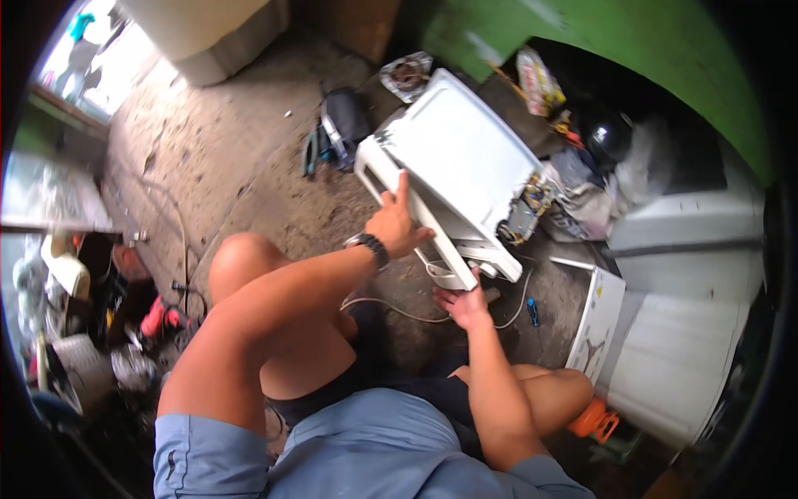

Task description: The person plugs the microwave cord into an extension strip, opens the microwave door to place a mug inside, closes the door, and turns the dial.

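A white appliance (470,141) sits tilted on the floor in front of me, with bare wiring and electronic parts (528,208) at its right side. Along its near side a long white panel (436,229) with a rectangular opening stands at an angle to the body. My left hand (395,226), below a dark wristwatch, grips this panel near its middle, index finger stretched along it and thumb on the near side. At the panel's lower right end is my right hand (464,306), thumb up against the corner and fingers spread below. A white knob-like part (482,269) lies behind that corner.
A blue-handled screwdriver (533,313) and a pale cable (399,311) lie on the floor. Beyond the appliance are a dark bag (345,116) and teal-handled pliers (311,151). Large white casings (673,333) stand at right, clutter with a red tool (160,318) at left.
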Demonstrator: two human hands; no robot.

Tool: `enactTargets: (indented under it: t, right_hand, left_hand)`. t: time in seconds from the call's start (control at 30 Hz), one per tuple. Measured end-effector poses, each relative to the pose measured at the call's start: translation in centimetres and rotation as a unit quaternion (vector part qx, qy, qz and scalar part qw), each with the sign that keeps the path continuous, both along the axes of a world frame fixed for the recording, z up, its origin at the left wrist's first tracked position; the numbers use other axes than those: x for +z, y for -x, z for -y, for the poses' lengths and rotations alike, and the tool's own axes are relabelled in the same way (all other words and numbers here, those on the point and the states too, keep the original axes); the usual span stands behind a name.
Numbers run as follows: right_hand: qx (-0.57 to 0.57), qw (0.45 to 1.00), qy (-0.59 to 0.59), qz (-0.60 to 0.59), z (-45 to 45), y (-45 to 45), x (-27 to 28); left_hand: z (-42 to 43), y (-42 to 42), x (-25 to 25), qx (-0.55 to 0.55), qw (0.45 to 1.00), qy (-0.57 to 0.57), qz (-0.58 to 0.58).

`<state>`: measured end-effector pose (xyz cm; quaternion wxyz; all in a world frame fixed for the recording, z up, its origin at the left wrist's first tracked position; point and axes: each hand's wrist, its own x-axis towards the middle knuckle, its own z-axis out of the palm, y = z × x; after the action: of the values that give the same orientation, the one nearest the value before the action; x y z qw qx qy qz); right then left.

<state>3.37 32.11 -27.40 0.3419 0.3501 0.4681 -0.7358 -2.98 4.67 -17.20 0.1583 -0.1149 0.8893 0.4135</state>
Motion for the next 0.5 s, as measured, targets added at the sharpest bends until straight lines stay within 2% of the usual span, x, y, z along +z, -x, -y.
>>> enactTargets:
  t: [0.13,0.2,0.23,0.27,0.33,0.4,0.5]
  right_hand:
    - [-0.242,0.969,0.004,-0.041,2.0,-1.3,-1.4]
    - [-0.313,0.95,0.011,-0.017,3.1,-1.4,-2.2]
    - [-0.377,0.923,0.049,0.06,3.6,-1.1,-2.1]
    - [-0.386,0.919,0.054,0.056,4.1,-0.7,-2.1]
    - [-0.38,0.914,0.141,0.01,4.5,0.5,-1.7]
    - [-0.406,0.903,0.143,0.0,4.2,2.3,-2.7]
    - [-0.366,0.926,0.094,-0.014,3.5,3.7,-3.0]
  left_hand:
    - [-1.1,0.8,-0.4,0.008,1.0,0.006,-0.007]
    - [-1.8,1.2,-0.5,0.009,0.999,0.029,-0.032]
    - [-2.1,1.4,-0.3,0.009,0.999,0.028,-0.026]
    - [-2.4,1.6,0.0,0.01,0.999,0.027,-0.019]
    - [-2.9,2.2,0.4,0.007,1.0,0.009,-0.006]
    - [-3.5,2.7,0.8,0.012,1.0,0.022,-0.009]
    - [-4.1,3.3,0.1,0.023,0.999,0.038,-0.026]
